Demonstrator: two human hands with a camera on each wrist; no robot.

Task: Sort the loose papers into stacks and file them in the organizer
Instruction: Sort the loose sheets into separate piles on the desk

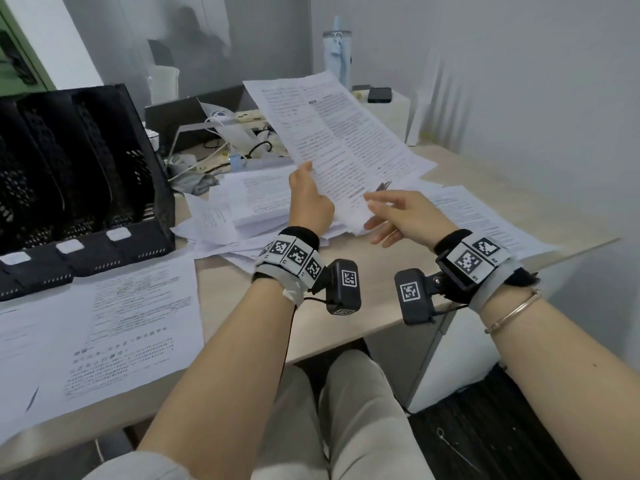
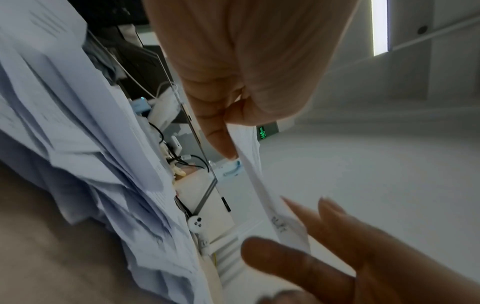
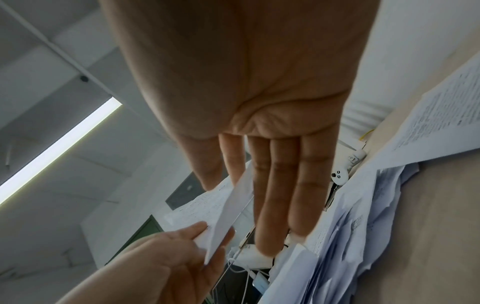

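Note:
My left hand [image 1: 311,188] pinches a set of printed sheets [image 1: 339,140] by their lower left edge and holds them tilted above the desk. In the left wrist view its thumb [image 2: 221,142] presses on the sheets' edge [image 2: 262,191]. My right hand [image 1: 375,216] is at the sheets' lower right corner with straight fingers, thumb above the paper and fingers below. The right wrist view shows those straight fingers [image 3: 285,195] beside the sheets' edge [image 3: 231,214]. A black organizer [image 1: 79,174] with several upright slots stands at the left. A messy pile of loose papers [image 1: 239,213] lies beneath my hands.
More printed sheets lie at the desk's front left [image 1: 114,323] and at the right [image 1: 485,220]. Behind the pile sit cables and a power strip [image 1: 239,133], a dark laptop [image 1: 187,112], a water bottle [image 1: 337,53] and a phone [image 1: 380,94]. The desk's front edge [image 1: 346,344] runs just under my wrists.

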